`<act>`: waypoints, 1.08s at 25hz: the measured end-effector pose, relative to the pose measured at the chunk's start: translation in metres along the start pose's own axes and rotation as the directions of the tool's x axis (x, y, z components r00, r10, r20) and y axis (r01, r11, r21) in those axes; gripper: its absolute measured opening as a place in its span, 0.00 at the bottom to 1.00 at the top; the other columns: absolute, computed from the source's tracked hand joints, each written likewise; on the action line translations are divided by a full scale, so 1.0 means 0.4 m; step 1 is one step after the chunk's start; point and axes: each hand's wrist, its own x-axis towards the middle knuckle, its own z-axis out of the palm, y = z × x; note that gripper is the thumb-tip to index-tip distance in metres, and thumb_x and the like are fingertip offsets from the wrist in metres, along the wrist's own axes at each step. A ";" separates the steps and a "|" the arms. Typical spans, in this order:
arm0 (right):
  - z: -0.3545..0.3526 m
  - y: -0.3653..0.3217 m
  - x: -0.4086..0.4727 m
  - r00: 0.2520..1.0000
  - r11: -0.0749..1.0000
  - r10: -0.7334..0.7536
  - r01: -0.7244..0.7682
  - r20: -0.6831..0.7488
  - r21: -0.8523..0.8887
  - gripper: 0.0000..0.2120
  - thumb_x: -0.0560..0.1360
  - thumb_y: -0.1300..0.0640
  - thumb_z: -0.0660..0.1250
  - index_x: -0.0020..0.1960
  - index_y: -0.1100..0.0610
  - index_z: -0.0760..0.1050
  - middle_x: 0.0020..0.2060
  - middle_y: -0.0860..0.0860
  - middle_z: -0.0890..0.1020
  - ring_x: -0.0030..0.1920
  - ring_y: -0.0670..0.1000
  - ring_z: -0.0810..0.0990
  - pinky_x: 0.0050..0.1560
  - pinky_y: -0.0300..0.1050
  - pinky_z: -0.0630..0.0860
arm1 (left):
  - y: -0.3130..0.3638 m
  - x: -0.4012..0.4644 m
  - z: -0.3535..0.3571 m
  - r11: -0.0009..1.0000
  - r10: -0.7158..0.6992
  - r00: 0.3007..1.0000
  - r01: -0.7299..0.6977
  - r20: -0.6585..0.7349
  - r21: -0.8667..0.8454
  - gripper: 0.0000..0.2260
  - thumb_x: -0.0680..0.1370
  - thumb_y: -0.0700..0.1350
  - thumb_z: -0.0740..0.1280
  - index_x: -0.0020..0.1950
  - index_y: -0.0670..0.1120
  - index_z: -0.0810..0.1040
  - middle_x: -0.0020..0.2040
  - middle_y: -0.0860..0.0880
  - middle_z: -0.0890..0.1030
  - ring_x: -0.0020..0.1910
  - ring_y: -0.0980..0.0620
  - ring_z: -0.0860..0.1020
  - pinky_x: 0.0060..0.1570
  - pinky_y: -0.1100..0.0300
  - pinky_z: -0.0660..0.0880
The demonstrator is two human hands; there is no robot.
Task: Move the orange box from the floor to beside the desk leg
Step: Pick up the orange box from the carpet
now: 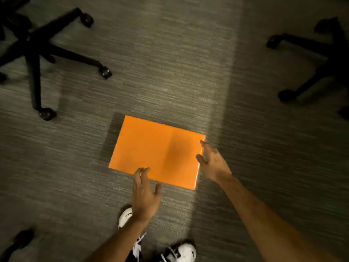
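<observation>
A flat orange box [151,148] lies on the grey carpet in the middle of the view, slightly rotated. My left hand [144,193] hovers at its near edge with fingers spread, fingertips just over the box's front rim. At the box's right edge is my right hand [212,163], also spread, its fingers at the side of the box. Neither hand grips the box. No desk leg is in view.
A black office chair base with castors [37,52] stands at the upper left, and another chair base [321,63] at the upper right. A further castor [20,241] shows at the lower left. My white shoes [179,252] stand just below the box.
</observation>
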 end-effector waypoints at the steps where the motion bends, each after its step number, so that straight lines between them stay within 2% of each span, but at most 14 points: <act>1: 0.036 0.017 0.054 0.999 0.997 -0.051 0.050 -0.016 -0.057 0.30 0.82 0.48 0.61 0.81 0.53 0.57 0.76 0.56 0.69 0.74 0.60 0.67 0.69 0.54 0.67 | -0.023 0.009 0.041 0.993 -0.105 0.992 0.101 -0.062 -0.064 0.35 0.77 0.48 0.71 0.78 0.47 0.55 0.78 0.47 0.56 0.68 0.36 0.70 0.57 0.42 0.76; 2: 0.061 0.026 0.096 0.997 0.987 -0.080 0.075 -0.024 -0.143 0.30 0.82 0.49 0.61 0.81 0.54 0.56 0.76 0.56 0.68 0.74 0.61 0.66 0.71 0.54 0.65 | -0.033 0.015 0.072 0.964 -0.235 0.965 0.217 -0.116 -0.152 0.41 0.77 0.48 0.71 0.80 0.47 0.48 0.81 0.50 0.49 0.71 0.35 0.67 0.61 0.44 0.75; 4: 0.098 0.044 0.186 0.994 0.962 -0.103 0.093 -0.026 -0.258 0.32 0.82 0.48 0.60 0.81 0.54 0.53 0.79 0.56 0.62 0.77 0.62 0.62 0.74 0.56 0.60 | -0.055 0.029 0.137 0.869 -0.417 0.908 0.384 -0.045 -0.311 0.48 0.77 0.49 0.71 0.80 0.48 0.36 0.81 0.52 0.40 0.76 0.38 0.60 0.67 0.55 0.66; 7: 0.158 0.075 0.275 0.995 0.921 -0.101 0.100 0.018 -0.376 0.34 0.81 0.45 0.59 0.82 0.51 0.50 0.82 0.54 0.54 0.80 0.63 0.54 0.77 0.61 0.54 | -0.090 0.052 0.226 0.780 -0.447 0.891 0.431 0.077 -0.454 0.51 0.77 0.50 0.71 0.76 0.50 0.27 0.81 0.46 0.35 0.80 0.45 0.47 0.75 0.57 0.51; 10: 0.170 0.096 0.347 0.996 0.930 -0.049 0.073 0.076 -0.360 0.33 0.81 0.40 0.56 0.82 0.47 0.49 0.82 0.52 0.51 0.81 0.62 0.50 0.78 0.63 0.50 | -0.091 0.083 0.270 0.743 -0.473 0.874 0.464 0.112 -0.482 0.54 0.76 0.47 0.73 0.77 0.46 0.27 0.80 0.44 0.33 0.78 0.55 0.46 0.73 0.66 0.52; 11: 0.176 0.099 0.361 0.996 0.938 -0.038 0.062 0.077 -0.341 0.33 0.81 0.39 0.55 0.82 0.47 0.49 0.82 0.52 0.53 0.80 0.62 0.52 0.77 0.63 0.52 | -0.089 0.092 0.277 0.722 -0.490 0.864 0.479 0.118 -0.499 0.54 0.76 0.45 0.74 0.77 0.45 0.28 0.80 0.42 0.34 0.77 0.56 0.49 0.69 0.72 0.54; 12: 0.183 0.102 0.368 0.997 0.944 -0.039 0.060 0.069 -0.325 0.32 0.81 0.39 0.55 0.81 0.47 0.51 0.81 0.52 0.57 0.79 0.63 0.55 0.76 0.62 0.55 | -0.086 0.099 0.282 0.694 -0.510 0.852 0.486 0.113 -0.531 0.54 0.75 0.43 0.74 0.78 0.44 0.29 0.81 0.39 0.42 0.75 0.55 0.57 0.65 0.74 0.59; 14: 0.197 0.100 0.363 0.999 0.957 -0.004 0.017 0.045 -0.289 0.32 0.80 0.37 0.57 0.80 0.47 0.55 0.76 0.54 0.65 0.74 0.65 0.62 0.73 0.62 0.62 | -0.086 0.114 0.282 0.601 -0.574 0.812 0.502 0.101 -0.621 0.50 0.73 0.36 0.75 0.79 0.43 0.39 0.74 0.36 0.65 0.64 0.47 0.74 0.56 0.70 0.71; 15: 0.206 0.098 0.351 0.998 0.964 0.045 -0.030 0.050 -0.263 0.33 0.79 0.36 0.58 0.79 0.47 0.56 0.75 0.55 0.66 0.73 0.65 0.63 0.71 0.62 0.64 | -0.090 0.118 0.276 0.553 -0.612 0.784 0.520 0.106 -0.651 0.47 0.73 0.35 0.75 0.79 0.43 0.44 0.71 0.37 0.69 0.60 0.45 0.76 0.55 0.67 0.73; 17: 0.233 0.105 0.306 0.986 0.968 0.143 -0.120 0.089 -0.222 0.34 0.77 0.34 0.61 0.77 0.48 0.60 0.75 0.55 0.66 0.73 0.64 0.65 0.70 0.64 0.64 | -0.099 0.105 0.255 0.460 -0.687 0.709 0.596 0.162 -0.658 0.46 0.74 0.37 0.75 0.80 0.45 0.45 0.73 0.40 0.69 0.64 0.43 0.74 0.62 0.58 0.71; 20: 0.262 0.120 0.242 0.977 0.971 0.184 -0.163 0.110 -0.174 0.34 0.74 0.33 0.63 0.74 0.48 0.63 0.73 0.54 0.70 0.71 0.63 0.69 0.71 0.66 0.59 | -0.156 0.080 0.235 0.418 -0.700 0.673 0.659 0.241 -0.625 0.38 0.75 0.40 0.75 0.78 0.47 0.56 0.69 0.43 0.75 0.57 0.43 0.77 0.59 0.53 0.73; 23: 0.260 0.128 0.252 0.975 0.979 0.192 -0.182 0.115 -0.089 0.34 0.72 0.32 0.67 0.72 0.48 0.67 0.67 0.56 0.78 0.66 0.62 0.75 0.68 0.59 0.67 | -0.196 0.077 0.223 0.280 -0.687 0.610 0.724 0.396 -0.630 0.27 0.76 0.43 0.74 0.70 0.50 0.66 0.61 0.47 0.78 0.55 0.44 0.78 0.59 0.42 0.77; 25: 0.251 0.142 0.268 0.973 0.980 0.198 -0.196 0.114 -0.027 0.34 0.68 0.32 0.70 0.69 0.46 0.72 0.61 0.55 0.82 0.62 0.61 0.78 0.63 0.55 0.74 | -0.182 0.083 0.220 0.184 -0.686 0.573 0.732 0.448 -0.656 0.23 0.77 0.43 0.73 0.67 0.53 0.67 0.55 0.52 0.77 0.54 0.46 0.77 0.52 0.44 0.79; 27: 0.232 0.155 0.263 0.972 0.977 0.208 -0.211 0.106 0.018 0.33 0.64 0.33 0.72 0.66 0.45 0.77 0.56 0.52 0.84 0.58 0.58 0.81 0.59 0.52 0.77 | -0.170 0.086 0.215 0.209 -0.675 0.606 0.704 0.421 -0.678 0.19 0.77 0.41 0.72 0.64 0.53 0.69 0.53 0.53 0.78 0.50 0.48 0.79 0.40 0.50 0.79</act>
